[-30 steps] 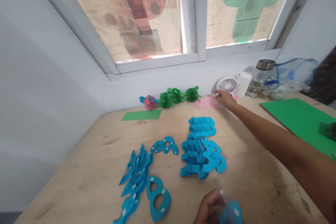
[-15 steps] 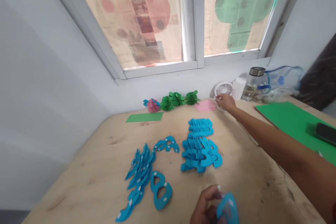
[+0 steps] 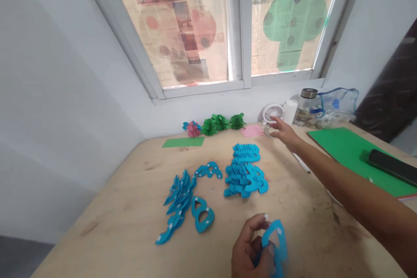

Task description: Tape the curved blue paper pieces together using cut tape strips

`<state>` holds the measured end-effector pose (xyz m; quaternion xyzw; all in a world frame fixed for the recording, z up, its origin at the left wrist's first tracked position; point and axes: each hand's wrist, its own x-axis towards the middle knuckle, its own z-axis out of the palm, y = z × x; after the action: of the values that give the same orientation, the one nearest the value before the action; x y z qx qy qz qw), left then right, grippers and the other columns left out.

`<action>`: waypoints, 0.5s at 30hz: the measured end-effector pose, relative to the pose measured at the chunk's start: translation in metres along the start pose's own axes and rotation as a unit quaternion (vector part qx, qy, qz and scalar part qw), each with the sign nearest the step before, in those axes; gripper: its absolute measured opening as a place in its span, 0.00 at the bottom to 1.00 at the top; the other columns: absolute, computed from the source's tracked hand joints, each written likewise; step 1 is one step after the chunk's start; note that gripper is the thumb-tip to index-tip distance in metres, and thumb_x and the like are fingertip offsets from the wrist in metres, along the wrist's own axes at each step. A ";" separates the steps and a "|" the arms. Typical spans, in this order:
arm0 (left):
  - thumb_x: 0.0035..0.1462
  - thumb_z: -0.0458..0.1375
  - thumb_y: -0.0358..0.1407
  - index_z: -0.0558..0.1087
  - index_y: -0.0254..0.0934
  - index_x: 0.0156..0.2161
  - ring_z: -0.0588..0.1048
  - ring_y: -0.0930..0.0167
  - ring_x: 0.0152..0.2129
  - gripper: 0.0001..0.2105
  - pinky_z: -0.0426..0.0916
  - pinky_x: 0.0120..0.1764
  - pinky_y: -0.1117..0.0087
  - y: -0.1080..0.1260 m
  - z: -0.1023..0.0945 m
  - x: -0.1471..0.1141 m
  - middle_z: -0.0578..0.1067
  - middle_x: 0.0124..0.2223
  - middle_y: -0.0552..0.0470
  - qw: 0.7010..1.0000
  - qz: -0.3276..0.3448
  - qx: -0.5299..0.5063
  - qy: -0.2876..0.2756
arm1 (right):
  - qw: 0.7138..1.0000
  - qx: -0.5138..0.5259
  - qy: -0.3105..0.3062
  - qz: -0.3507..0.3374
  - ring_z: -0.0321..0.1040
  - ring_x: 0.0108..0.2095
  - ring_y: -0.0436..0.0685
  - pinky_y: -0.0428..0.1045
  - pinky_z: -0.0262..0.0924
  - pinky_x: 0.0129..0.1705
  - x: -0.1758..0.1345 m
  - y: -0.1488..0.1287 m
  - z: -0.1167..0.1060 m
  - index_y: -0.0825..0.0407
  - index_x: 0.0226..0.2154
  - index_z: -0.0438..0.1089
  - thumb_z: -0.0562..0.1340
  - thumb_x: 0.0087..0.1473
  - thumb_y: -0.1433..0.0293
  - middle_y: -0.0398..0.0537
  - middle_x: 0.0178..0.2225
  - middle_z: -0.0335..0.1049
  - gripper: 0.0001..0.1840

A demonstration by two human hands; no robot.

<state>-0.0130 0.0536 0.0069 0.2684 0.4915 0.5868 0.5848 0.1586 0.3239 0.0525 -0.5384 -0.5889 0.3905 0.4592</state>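
My left hand [image 3: 249, 247], low in the head view, is closed on a blue paper cutout [image 3: 282, 243] that has a white square on it. A small white piece sits on a fingertip of that hand. At the back of the table my right hand [image 3: 285, 134] reaches out in front of a small white fan [image 3: 272, 113], its fingers apart and nothing visible in them. A pale ring-shaped object [image 3: 267, 130] is at its fingertips; I cannot tell whether they touch. Blue cutouts with white squares [image 3: 180, 202] spread to the left, and stacked blue folded paper pieces [image 3: 243, 176] lie mid-table.
Green paper figures [image 3: 220, 123] and a pink one [image 3: 193, 129] line the wall behind a green strip [image 3: 183, 142]. Pink paper [image 3: 252, 131] lies near the fan. A glass bottle [image 3: 303, 107], a green board [image 3: 342, 152] and a dark case [image 3: 394, 166] stand or lie right.
My right hand's fingers have spread from a pinch beside the fan. My left hand still has the blue cutout, which now shows more fully. The view has shifted somewhat.
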 end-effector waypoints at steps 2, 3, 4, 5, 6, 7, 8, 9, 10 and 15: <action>0.38 0.66 0.31 0.77 0.37 0.40 0.73 0.74 0.21 0.18 0.64 0.20 0.78 0.004 -0.001 -0.003 0.77 0.37 0.45 1.000 0.008 0.008 0.001 | 0.999 0.049 -0.020 0.002 0.68 0.48 0.58 0.53 0.62 0.47 -0.022 -0.008 -0.002 0.50 0.54 0.63 0.62 0.45 0.76 0.50 0.44 0.73 0.31; 0.39 0.65 0.32 0.77 0.36 0.41 0.73 0.73 0.22 0.18 0.64 0.20 0.78 0.007 -0.001 -0.005 0.77 0.38 0.44 1.000 0.013 0.010 0.006 | 0.997 0.072 -0.031 0.007 0.69 0.46 0.57 0.52 0.62 0.47 -0.033 -0.011 -0.003 0.51 0.52 0.64 0.61 0.45 0.75 0.50 0.42 0.74 0.29; 0.39 0.65 0.32 0.77 0.36 0.41 0.73 0.72 0.23 0.18 0.64 0.21 0.78 0.010 -0.001 -0.007 0.77 0.38 0.44 1.000 0.018 0.011 0.014 | 0.995 0.093 -0.041 0.012 0.70 0.46 0.57 0.52 0.62 0.46 -0.046 -0.015 -0.004 0.51 0.51 0.65 0.62 0.45 0.73 0.50 0.41 0.75 0.27; 0.40 0.65 0.32 0.77 0.36 0.41 0.74 0.71 0.24 0.18 0.65 0.22 0.77 0.013 -0.001 -0.008 0.77 0.38 0.44 0.999 0.024 0.010 0.023 | 0.992 0.112 -0.050 0.019 0.70 0.45 0.57 0.52 0.62 0.45 -0.058 -0.017 -0.005 0.50 0.49 0.67 0.62 0.45 0.72 0.50 0.41 0.75 0.25; 0.40 0.64 0.31 0.76 0.36 0.41 0.75 0.71 0.25 0.17 0.66 0.23 0.76 0.017 0.000 -0.010 0.77 0.39 0.44 0.999 0.029 0.009 0.033 | 0.989 0.129 -0.060 0.026 0.71 0.45 0.57 0.52 0.62 0.45 -0.071 -0.020 -0.005 0.49 0.48 0.68 0.63 0.45 0.70 0.50 0.41 0.75 0.23; 0.40 0.64 0.31 0.76 0.36 0.41 0.75 0.70 0.26 0.17 0.66 0.24 0.76 0.021 0.001 -0.012 0.77 0.39 0.44 0.999 0.034 0.009 0.042 | 0.987 0.144 -0.070 0.034 0.71 0.44 0.57 0.52 0.62 0.45 -0.083 -0.022 -0.005 0.48 0.46 0.69 0.64 0.46 0.68 0.50 0.42 0.75 0.22; 0.40 0.64 0.31 0.76 0.36 0.41 0.75 0.70 0.27 0.17 0.67 0.25 0.76 0.025 0.002 -0.013 0.77 0.39 0.45 0.998 0.038 0.012 0.050 | 0.983 0.158 -0.079 0.042 0.71 0.44 0.57 0.52 0.62 0.44 -0.095 -0.023 -0.005 0.47 0.45 0.70 0.65 0.46 0.67 0.50 0.42 0.76 0.20; 0.40 0.64 0.30 0.76 0.37 0.41 0.75 0.70 0.29 0.17 0.67 0.26 0.76 0.029 0.003 -0.014 0.77 0.40 0.46 0.997 0.041 0.019 0.060 | 0.979 0.175 -0.089 0.053 0.71 0.43 0.57 0.52 0.62 0.44 -0.108 -0.025 -0.005 0.47 0.44 0.71 0.65 0.46 0.66 0.49 0.41 0.76 0.19; 0.40 0.63 0.30 0.76 0.36 0.40 0.76 0.69 0.30 0.17 0.67 0.27 0.76 0.033 0.004 -0.015 0.77 0.40 0.46 0.996 0.045 0.025 0.067 | 0.973 0.196 -0.100 0.068 0.72 0.42 0.56 0.52 0.62 0.44 -0.119 -0.026 -0.005 0.47 0.43 0.72 0.66 0.47 0.65 0.49 0.40 0.76 0.18; 0.39 0.63 0.27 0.74 0.35 0.44 0.76 0.70 0.30 0.21 0.66 0.25 0.77 0.046 0.008 -0.016 0.77 0.41 0.46 0.997 0.044 0.007 0.055 | 0.918 0.329 -0.161 0.152 0.71 0.36 0.52 0.49 0.62 0.43 -0.170 -0.032 -0.004 0.48 0.37 0.75 0.68 0.47 0.67 0.46 0.35 0.76 0.12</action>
<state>-0.0230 0.0486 0.0549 0.2608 0.5146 0.6228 0.5285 0.1533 0.1510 0.0632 -0.3698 -0.4042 0.7088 0.4445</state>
